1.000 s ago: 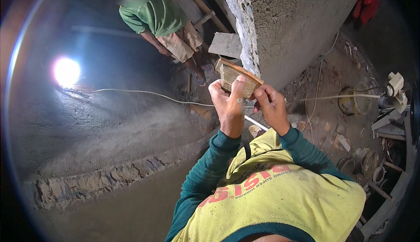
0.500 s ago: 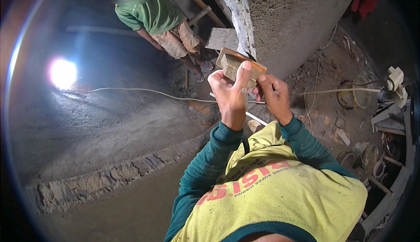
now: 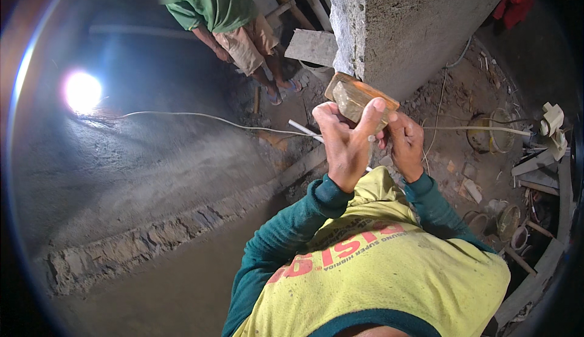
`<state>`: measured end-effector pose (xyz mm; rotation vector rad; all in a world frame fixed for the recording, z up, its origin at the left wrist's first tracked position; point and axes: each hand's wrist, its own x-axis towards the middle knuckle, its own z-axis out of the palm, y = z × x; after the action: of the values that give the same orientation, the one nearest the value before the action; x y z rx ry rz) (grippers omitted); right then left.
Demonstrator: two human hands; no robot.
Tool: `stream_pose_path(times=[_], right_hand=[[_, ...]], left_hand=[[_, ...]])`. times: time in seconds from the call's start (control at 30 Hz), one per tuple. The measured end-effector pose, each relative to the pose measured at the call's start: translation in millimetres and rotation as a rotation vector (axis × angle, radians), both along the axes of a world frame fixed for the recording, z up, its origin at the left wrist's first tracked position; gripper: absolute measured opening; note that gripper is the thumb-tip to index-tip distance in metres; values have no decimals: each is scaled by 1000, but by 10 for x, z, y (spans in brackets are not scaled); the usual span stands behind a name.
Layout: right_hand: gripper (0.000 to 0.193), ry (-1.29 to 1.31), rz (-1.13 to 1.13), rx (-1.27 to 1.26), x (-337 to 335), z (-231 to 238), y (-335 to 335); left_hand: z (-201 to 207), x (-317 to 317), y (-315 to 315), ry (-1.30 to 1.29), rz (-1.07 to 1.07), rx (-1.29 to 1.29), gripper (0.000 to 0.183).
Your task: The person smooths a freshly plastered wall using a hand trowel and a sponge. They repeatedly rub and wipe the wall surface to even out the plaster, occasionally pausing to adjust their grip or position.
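Observation:
A small wooden float (image 3: 356,98), a flat brown board with a mortar-smeared block on it, is held up in front of my chest. My left hand (image 3: 345,148) is closed around it, the thumb stretched along the block. My right hand (image 3: 407,146) pinches the float's right end between thumb and fingers. Part of its underside is hidden by the fingers. Just beyond the float stands the rough corner of a cement-coated column (image 3: 404,38).
A bright lamp (image 3: 83,92) stands at the left, with a pale cable (image 3: 213,118) running across. A co-worker in a green shirt (image 3: 222,5) stands at the far left. A white pipe (image 3: 303,130) lies beneath my hands. Buckets (image 3: 510,221) and rubble lie at the right.
My hands and the float have shifted right in the picture and tilted a little. The co-worker appears higher in the view. Both hands keep their hold.

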<state>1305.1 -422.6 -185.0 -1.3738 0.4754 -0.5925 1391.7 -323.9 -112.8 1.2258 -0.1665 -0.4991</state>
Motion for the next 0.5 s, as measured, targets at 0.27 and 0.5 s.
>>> stream_pose_path(times=[0.27, 0.5], right_hand=[[44, 38, -67, -123, -379, -155, -154], [25, 32, -68, -588, -477, -89, -133]], left_hand=[[-183, -267, -87, -10, -62, 87, 66], [-332, -198, 296, 26, -150, -11, 52]])
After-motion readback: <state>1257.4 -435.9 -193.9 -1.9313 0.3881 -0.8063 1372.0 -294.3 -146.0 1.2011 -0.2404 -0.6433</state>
